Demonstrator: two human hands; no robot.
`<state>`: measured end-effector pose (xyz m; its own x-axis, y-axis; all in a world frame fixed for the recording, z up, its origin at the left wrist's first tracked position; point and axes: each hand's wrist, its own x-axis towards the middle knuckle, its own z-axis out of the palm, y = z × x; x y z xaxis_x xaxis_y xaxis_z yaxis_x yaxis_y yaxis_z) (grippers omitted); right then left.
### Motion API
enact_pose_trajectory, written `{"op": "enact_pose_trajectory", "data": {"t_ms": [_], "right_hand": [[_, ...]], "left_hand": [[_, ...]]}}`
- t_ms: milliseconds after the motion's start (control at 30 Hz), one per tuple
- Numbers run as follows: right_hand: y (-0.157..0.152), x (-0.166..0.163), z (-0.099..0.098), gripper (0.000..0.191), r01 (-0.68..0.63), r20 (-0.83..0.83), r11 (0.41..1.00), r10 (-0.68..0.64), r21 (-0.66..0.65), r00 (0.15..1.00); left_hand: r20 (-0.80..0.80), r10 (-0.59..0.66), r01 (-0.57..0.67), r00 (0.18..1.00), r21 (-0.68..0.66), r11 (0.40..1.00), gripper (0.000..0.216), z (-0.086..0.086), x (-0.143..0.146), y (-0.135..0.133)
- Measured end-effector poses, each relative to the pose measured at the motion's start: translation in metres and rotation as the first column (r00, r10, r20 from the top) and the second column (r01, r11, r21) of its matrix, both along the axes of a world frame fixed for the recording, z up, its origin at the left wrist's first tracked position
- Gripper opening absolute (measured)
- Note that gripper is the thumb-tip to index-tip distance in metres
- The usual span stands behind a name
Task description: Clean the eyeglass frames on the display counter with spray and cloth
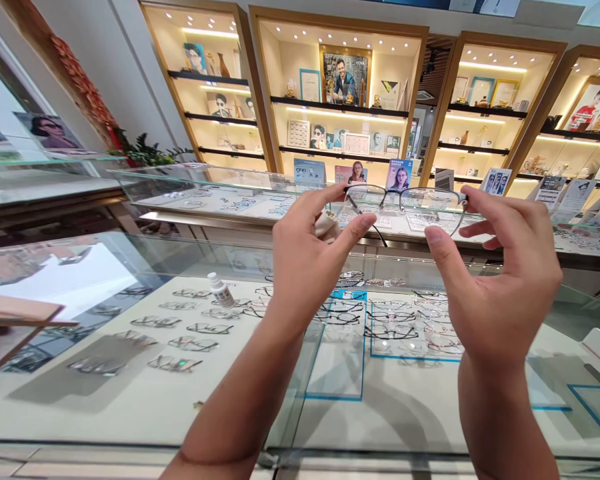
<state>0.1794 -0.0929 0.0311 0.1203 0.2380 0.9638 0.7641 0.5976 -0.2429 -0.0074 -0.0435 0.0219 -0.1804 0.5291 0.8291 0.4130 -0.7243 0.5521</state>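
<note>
A pair of eyeglasses [393, 193] with a dark upper rim is held up in front of me, its lenses facing away. My left hand [310, 243] pinches the left end of the frame between finger and thumb. Part of a crumpled whitish cloth [326, 228] shows behind that thumb, apparently tucked in the same hand. At the other end, my right hand [503, 280] grips the frame near the hinge, its thumb just below the right lens. One temple arm hangs down under the left lens.
Below is a glass display counter [325, 417] with rows of spectacles [390, 317] inside. A small white bottle [221, 293] stands on the counter to the left. Beyond lies another glass counter [180, 200] with stand-up cards, backed by lit shelves [337, 112].
</note>
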Motion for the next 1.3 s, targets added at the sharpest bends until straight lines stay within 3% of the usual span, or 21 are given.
{"op": "enact_pose_trajectory", "data": {"t_ms": [900,1300], "right_hand": [[-0.0031,-0.0007,0.0005,0.038,-0.058,-0.035,0.996,0.056,-0.068,0.998],[-0.0025,-0.0014,0.0024,0.034,0.007,-0.013,1.000,-0.007,-0.029,1.000]], "left_hand": [[-0.002,-0.010,0.010,1.000,0.012,1.000,0.041,0.0004,-0.0015,0.0007],[0.020,-0.022,0.022,1.000,-0.005,1.000,0.042,0.0006,-0.0013,-0.0008]]}}
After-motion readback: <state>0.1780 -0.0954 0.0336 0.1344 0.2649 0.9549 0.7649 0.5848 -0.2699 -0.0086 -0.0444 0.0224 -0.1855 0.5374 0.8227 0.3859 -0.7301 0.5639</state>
